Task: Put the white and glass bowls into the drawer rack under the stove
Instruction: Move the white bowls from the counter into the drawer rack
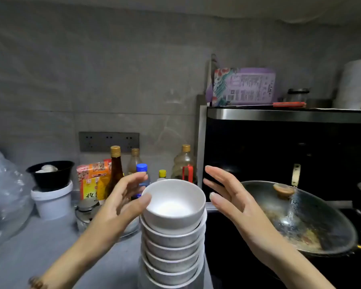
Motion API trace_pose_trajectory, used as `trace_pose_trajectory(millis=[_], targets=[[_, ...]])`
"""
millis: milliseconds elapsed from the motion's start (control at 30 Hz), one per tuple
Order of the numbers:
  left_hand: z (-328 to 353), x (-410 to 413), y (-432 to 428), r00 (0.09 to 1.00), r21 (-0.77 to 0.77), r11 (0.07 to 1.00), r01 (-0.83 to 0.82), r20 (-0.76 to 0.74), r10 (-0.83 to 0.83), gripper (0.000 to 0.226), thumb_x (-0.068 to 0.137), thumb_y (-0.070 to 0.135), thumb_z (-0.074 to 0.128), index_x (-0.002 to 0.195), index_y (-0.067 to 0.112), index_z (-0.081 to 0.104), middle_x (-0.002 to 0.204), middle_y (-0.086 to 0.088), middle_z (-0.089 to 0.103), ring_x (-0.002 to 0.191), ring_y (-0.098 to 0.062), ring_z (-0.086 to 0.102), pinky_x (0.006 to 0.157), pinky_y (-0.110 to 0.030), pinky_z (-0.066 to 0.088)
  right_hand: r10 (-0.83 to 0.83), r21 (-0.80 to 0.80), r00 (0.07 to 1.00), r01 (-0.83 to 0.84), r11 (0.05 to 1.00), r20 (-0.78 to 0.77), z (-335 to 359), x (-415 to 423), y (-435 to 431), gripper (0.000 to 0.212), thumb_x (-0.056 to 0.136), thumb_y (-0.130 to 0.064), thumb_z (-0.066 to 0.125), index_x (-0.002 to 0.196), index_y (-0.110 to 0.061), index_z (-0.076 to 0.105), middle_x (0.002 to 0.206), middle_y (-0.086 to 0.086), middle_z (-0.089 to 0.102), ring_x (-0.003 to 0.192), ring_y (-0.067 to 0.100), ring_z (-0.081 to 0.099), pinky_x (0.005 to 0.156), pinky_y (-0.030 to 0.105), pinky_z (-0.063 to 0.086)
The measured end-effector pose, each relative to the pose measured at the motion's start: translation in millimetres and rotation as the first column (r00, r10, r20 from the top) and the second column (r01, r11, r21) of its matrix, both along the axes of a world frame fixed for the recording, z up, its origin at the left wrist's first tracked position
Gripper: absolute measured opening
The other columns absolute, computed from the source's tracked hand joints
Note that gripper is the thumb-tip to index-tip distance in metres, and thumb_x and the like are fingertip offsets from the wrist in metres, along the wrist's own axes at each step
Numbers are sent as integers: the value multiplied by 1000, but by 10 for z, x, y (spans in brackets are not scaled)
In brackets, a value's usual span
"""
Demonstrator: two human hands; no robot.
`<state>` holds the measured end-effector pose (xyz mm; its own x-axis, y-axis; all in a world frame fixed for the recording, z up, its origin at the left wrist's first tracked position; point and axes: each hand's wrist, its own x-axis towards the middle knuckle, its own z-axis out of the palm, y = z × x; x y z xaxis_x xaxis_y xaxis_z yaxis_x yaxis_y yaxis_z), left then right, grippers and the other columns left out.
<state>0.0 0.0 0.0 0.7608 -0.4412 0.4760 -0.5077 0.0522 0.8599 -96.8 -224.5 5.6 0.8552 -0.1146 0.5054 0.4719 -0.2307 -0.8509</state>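
Observation:
A tall stack of several white bowls (173, 230) stands at the counter's right end, beside the stove. My left hand (121, 203) is at the stack's left, its thumb touching the rim of the top bowl (174, 203), fingers loosely curved behind it. Just right of the top bowl is my right hand (227, 195), fingers straight, a small gap between them and the rim. A large glass bowl (2, 230) sits at the far left of the counter. The drawer rack under the stove is out of view.
A wok with a glass lid (296, 217) sits on the black stove at right. Sauce bottles (116, 170), seasoning packets (93, 180), a white tub (52, 203) with a black bowl on it and a lidded jar (86, 213) crowd the grey counter (50, 257) behind the stack.

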Motion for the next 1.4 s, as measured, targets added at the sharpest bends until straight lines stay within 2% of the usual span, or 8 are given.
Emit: trace_pose_trajectory(millis=[167, 400, 567, 700, 867, 1000, 1233, 1400], targets=[[-80, 5, -46, 998, 40, 998, 56, 9, -56, 105, 31, 86, 65, 125, 47, 40, 130, 30, 47, 114, 16, 47, 80, -3, 46, 50, -109, 999, -47, 993, 18, -128, 147, 49, 73, 69, -51, 70, 135, -41, 42, 135, -31, 49, 127, -10, 44, 97, 10, 43], [-112, -31, -67, 998, 64, 996, 66, 17, -67, 121, 30, 83, 68, 137, 38, 34, 143, 13, 43, 127, -10, 46, 103, -34, 45, 19, -160, 1000, -15, 987, 20, -191, 139, 33, 78, 63, -54, 75, 132, -51, 40, 139, -22, 49, 128, -3, 47, 113, 34, 34], [-138, -34, -123, 999, 85, 995, 45, 14, -46, 125, 29, 81, 70, 139, 37, 31, 143, 11, 43, 129, -13, 44, 103, -40, 45, -5, -185, 1000, -1, 983, -30, -204, 143, 29, 90, 55, -66, 77, 134, -52, 35, 138, -22, 50, 129, 0, 46, 115, 41, 33], [-168, -1, -143, 999, 94, 995, 43, 1, -43, 127, 29, 82, 70, 140, 35, 31, 141, 11, 43, 129, -14, 43, 103, -42, 45, -14, -174, 999, 6, 985, -40, -197, 157, 50, 93, 54, -66, 77, 135, -48, 36, 137, -19, 53, 130, 1, 47, 115, 41, 32], [-187, 12, -163, 998, 68, 995, 69, 9, -70, 100, 38, 73, 72, 128, 42, 41, 127, 20, 50, 121, -8, 48, 88, -22, 51, -44, -159, 999, 40, 986, -21, -203, 186, 94, 84, 58, -56, 77, 133, -45, 40, 135, -15, 54, 127, 4, 51, 112, 38, 37], [-188, 24, -152, 997, 47, 996, 75, 13, -76, 111, 32, 79, 70, 131, 39, 41, 130, 16, 50, 121, -7, 48, 91, -24, 51, -51, -150, 999, 50, 987, -3, -208, 204, 111, 80, 59, -54, 78, 130, -47, 41, 135, -14, 55, 126, 6, 52, 111, 37, 39], [-107, 12, -177, 992, -76, 990, 122, 32, -120, 82, 39, 72, 76, 113, 52, 48, 113, 28, 58, 106, 4, 57, 72, -14, 53, -35, -87, 997, 41, 995, 71, -138, 221, 150, 70, 65, -42, 79, 127, -41, 47, 127, -14, 61, 120, 5, 57, 107, 32, 42], [-48, -42, -185, 990, -121, 984, 133, 67, -125, 68, 52, 58, 73, 115, 50, 48, 116, 23, 58, 108, 0, 58, 73, -13, 52, -30, -87, 994, 40, 995, 108, -75, 161, 176, 68, 66, -42, 77, 127, -39, 48, 127, -13, 62, 118, 2, 58, 99, 22, 47]])
